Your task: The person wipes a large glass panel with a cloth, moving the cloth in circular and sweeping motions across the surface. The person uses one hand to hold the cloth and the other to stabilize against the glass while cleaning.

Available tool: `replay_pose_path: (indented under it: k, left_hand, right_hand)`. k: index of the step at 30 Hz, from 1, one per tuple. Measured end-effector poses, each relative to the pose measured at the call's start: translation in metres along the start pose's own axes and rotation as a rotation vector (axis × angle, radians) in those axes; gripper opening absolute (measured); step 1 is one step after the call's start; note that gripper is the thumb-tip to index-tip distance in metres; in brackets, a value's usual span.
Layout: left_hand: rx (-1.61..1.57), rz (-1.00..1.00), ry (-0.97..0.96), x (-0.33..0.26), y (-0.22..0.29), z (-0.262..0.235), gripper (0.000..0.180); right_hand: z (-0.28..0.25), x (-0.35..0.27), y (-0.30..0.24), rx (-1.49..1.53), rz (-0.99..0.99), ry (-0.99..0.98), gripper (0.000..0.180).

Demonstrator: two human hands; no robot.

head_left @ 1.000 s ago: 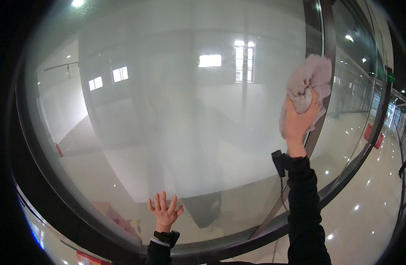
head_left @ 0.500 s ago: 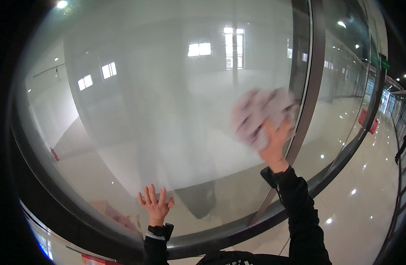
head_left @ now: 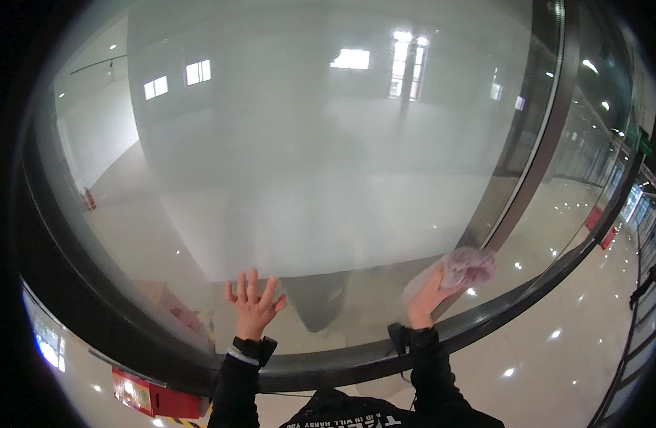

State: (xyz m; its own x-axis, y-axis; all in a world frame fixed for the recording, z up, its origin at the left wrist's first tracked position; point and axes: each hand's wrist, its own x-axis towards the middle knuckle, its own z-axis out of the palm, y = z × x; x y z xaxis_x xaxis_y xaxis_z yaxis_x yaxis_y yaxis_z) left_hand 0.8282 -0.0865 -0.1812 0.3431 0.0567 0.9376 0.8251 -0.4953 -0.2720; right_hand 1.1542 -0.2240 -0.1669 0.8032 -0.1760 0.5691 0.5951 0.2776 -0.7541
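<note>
Surface: large glass pane, hazy over most of its area, set in a dark frame that runs along the lower edge and up the right side.
Left hand: pressed flat on the lower part of the glass, palm to the pane, fingers open and spread, holding nothing.
Left wrist: black wrist strap above a dark sleeve.
Right hand: raised against the lower right of the glass, close to the dark vertical frame bar; fingers closed on the cloth.
Cloth: bunched pinkish-grey rag, gripped at the right fingertips, pressed on the glass just left of the frame bar and above the bottom frame.
Spacing: hands well apart, both low on the pane, left one slightly lower.
Behind the glass: pale empty hall with bright windows.
Right of the frame: glossy floor with light reflections.
Lower left: red box below the frame.
</note>
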Motion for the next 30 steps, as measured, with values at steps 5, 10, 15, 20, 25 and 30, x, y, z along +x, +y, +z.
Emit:
replay_pose_path:
  k: [5, 10, 15, 20, 25, 30]
  left_hand:
    - [0.004, -0.019, 0.002, 0.003, 0.001, 0.000, 0.049]
    - [-0.005, -0.002, 0.030, 0.008, 0.000, 0.001, 0.051]
    - [-0.013, -0.010, 0.062, 0.006, 0.001, 0.003, 0.052]
    - [0.012, -0.027, 0.053, 0.006, 0.003, 0.004, 0.053]
    - [0.012, 0.023, 0.066, 0.015, 0.002, 0.003, 0.054]
    - [-0.031, -0.018, 0.052, 0.021, 0.007, 0.000, 0.049]
  right_hand:
    - [0.036, -0.015, -0.076, -0.119, -0.449, -0.367, 0.052]
    - [0.017, -0.065, -0.040, -0.101, -0.899, -0.895, 0.052]
    - [-0.033, -0.035, 0.010, -0.157, -0.475, -1.049, 0.061]
    - [0.007, 0.026, -0.019, -0.189, -0.316, -0.339, 0.057]
    - [0.016, -0.015, -0.020, -0.295, -0.238, -0.704, 0.063]
    - [-0.023, -0.075, 0.035, -0.185, -0.073, -1.639, 0.062]
